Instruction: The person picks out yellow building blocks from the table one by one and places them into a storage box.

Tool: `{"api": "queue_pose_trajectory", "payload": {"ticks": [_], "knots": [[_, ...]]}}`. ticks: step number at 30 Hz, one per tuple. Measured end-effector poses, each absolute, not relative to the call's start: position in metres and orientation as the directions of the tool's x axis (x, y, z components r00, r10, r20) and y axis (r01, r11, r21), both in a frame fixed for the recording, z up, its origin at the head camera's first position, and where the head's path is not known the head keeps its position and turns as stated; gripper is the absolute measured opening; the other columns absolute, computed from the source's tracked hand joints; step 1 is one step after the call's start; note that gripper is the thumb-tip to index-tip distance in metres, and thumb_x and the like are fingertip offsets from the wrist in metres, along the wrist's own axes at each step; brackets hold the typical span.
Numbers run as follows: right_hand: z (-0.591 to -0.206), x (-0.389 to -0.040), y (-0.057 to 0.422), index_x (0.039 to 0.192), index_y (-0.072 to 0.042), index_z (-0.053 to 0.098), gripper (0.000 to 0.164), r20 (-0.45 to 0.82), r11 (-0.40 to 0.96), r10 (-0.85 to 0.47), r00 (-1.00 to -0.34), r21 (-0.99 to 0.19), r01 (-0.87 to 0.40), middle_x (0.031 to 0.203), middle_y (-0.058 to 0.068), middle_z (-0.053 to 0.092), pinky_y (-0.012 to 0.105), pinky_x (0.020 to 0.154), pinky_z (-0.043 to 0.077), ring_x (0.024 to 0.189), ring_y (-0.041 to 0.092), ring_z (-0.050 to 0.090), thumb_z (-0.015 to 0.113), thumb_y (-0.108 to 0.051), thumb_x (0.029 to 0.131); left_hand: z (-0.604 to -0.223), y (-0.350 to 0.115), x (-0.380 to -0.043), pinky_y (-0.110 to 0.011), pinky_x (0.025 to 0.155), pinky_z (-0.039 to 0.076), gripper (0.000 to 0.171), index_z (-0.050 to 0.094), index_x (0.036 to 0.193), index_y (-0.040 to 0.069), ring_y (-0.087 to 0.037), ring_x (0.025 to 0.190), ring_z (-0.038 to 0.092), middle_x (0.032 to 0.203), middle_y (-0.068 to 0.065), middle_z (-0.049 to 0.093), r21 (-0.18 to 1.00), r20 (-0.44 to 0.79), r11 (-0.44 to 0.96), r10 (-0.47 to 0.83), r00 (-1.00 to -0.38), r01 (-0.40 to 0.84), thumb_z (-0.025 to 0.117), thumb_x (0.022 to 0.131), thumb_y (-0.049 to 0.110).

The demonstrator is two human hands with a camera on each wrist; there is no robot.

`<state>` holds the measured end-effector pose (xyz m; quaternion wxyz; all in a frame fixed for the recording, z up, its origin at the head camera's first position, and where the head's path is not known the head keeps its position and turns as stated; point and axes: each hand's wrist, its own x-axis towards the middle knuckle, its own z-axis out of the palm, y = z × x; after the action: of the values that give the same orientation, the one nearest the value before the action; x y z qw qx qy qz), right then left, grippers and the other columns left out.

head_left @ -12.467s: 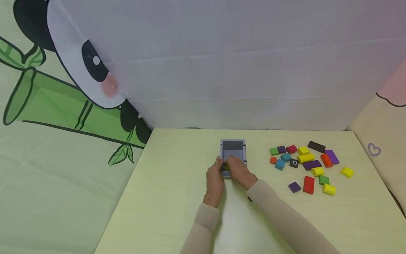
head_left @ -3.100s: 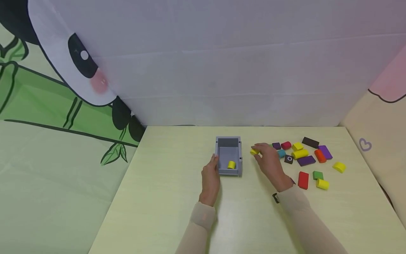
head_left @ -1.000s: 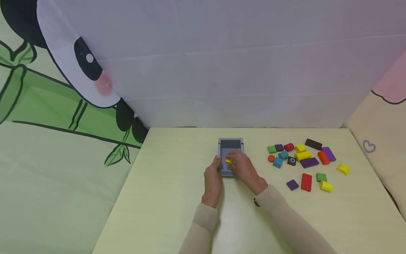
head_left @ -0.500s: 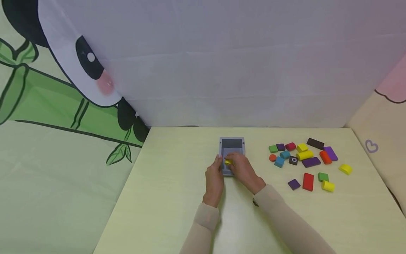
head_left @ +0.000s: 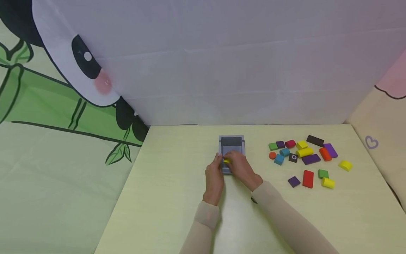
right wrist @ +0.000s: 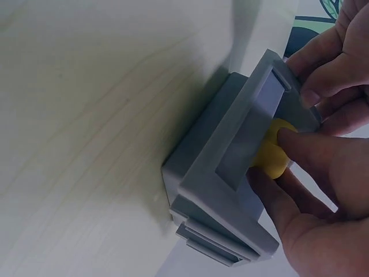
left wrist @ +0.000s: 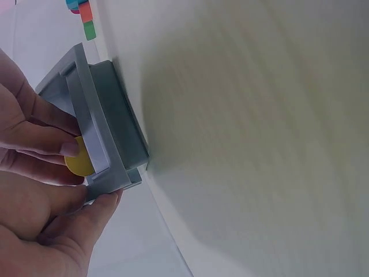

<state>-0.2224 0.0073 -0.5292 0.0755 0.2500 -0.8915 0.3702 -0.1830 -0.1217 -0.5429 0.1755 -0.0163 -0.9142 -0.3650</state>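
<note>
A grey plastic box (head_left: 232,139), open at the top, stands on the table. My left hand (head_left: 214,178) grips its left wall, thumb and fingers at the rim in the left wrist view. My right hand (head_left: 241,168) reaches into the box's near part and pinches a yellow block (head_left: 226,161) with a rounded side. From the left wrist, this yellow block (left wrist: 79,160) shows a round end close to the box wall. In the right wrist view a second yellow piece (right wrist: 279,128) sits against the pinched yellow block (right wrist: 270,160), and fingers partly hide both.
Loose blocks lie on the right of the table, among them a black bar (head_left: 315,140), a red block (head_left: 308,179), a yellow cylinder (head_left: 328,182), a purple block (head_left: 311,159) and a blue block (head_left: 279,159). A pale curtain (head_left: 234,88) rises behind the table.
Around three seconds ago my right hand held the yellow block right of the box, where one yellow block lay. Since then it has brought the block inside and lowered it. My left hand stays put.
</note>
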Motion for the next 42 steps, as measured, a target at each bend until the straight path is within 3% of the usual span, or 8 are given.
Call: {"api": "queue_pose_trajectory", "payload": {"ticks": [24,42], "knots": [[-0.534,-0.229,0.002,0.11,0.008,0.076,0.026,0.24,0.601,-0.412,-0.879,-0.653,-0.46,0.105,0.02,0.076,0.05,0.097,0.059,0.103,0.036,0.071,0.067,0.019,0.088,-0.544,-0.122,-0.184,-0.047,0.093,0.063,0.034,0.07,0.133,-0.005,-0.04,0.117,0.07,0.138,-0.023,0.066,0.663,0.337,0.731,-0.1,-0.936,0.16,0.061,0.101,-0.01],[-0.532,-0.237,-0.006,0.101,0.003,0.08,0.03,0.176,0.647,-0.396,-0.901,-0.643,-0.41,0.096,0.015,0.078,0.045,0.087,0.061,0.089,0.027,0.071,0.059,0.021,0.089,-0.546,-0.122,-0.184,-0.046,0.094,0.062,0.037,0.07,0.134,-0.003,-0.039,0.118,0.07,0.138,-0.023,0.066,0.661,0.339,0.734,-0.103,-0.935,0.159,0.062,0.099,-0.012]]}}
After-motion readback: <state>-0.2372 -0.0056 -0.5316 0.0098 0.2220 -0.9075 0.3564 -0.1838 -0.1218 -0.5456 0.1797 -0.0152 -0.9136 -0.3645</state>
